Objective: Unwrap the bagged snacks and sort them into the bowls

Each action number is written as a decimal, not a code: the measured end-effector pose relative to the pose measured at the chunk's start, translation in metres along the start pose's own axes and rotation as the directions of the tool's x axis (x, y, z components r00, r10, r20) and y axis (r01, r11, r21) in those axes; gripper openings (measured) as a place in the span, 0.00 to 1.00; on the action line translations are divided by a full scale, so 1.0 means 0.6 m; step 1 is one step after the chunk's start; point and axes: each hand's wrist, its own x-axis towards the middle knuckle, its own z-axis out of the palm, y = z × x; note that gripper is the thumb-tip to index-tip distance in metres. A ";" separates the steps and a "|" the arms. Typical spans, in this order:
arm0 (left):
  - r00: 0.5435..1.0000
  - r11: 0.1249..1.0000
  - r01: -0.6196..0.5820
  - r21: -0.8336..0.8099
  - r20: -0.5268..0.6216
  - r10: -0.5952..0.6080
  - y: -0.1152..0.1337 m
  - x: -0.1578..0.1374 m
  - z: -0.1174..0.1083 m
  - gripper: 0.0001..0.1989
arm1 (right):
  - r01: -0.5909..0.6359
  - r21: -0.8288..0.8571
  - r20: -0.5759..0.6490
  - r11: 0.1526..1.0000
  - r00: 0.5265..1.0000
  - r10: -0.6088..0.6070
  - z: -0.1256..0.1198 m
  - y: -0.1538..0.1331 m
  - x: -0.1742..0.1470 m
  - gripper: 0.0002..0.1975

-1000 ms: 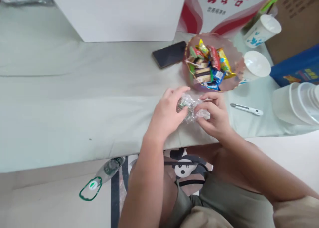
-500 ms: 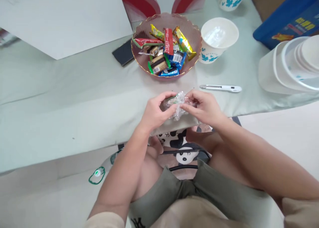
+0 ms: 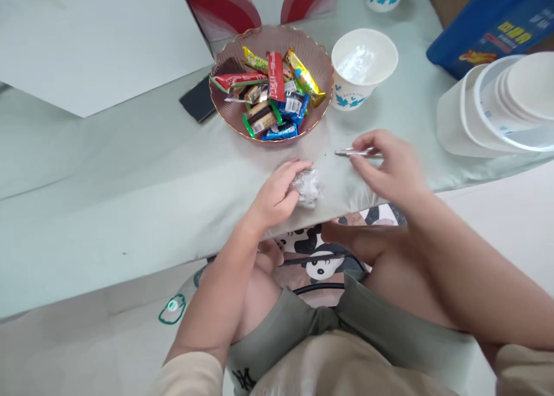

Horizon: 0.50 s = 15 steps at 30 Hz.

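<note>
Near the table's front edge, my left hand (image 3: 279,194) is closed around a crumpled clear plastic bundle (image 3: 308,188); what is inside the plastic cannot be made out. Over to the right, my right hand (image 3: 392,165) has its thumb and fingers around a slim utility knife (image 3: 343,152) lying on the cloth. The knife's tip points left, and its rear part is hidden by the hand. Just beyond both hands stands a pink scalloped bowl (image 3: 223,119) with a gold rim, holding several wrapped snacks (image 3: 277,78).
A paper cup (image 3: 352,93) with blue leaves stands right of the bowl. Stacked white containers (image 3: 459,119) and a blue package (image 3: 485,38) are at the right. Left of the bowl lie a dark phone (image 3: 197,101) and a large white box (image 3: 108,44).
My right hand has left the plastic bundle and moved right to the utility knife. My left hand keeps the bundle. The view has shifted slightly right.
</note>
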 end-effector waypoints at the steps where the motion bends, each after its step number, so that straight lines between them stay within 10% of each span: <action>1: 0.999 0.999 -0.025 0.026 0.029 0.024 -0.003 0.000 -0.002 0.28 | 0.015 -0.107 -0.009 0.994 1.000 -0.016 -0.008 0.021 0.001 0.11; 7: 0.950 0.947 -0.049 0.318 -0.279 0.143 0.001 -0.007 -0.003 0.20 | -0.112 -0.391 -0.016 0.913 0.993 0.115 -0.029 0.085 -0.002 0.06; 15: 0.915 0.950 0.135 0.281 -0.404 -0.011 0.007 -0.025 0.016 0.11 | -0.130 -0.054 0.050 0.990 0.990 0.133 -0.044 0.014 -0.047 0.08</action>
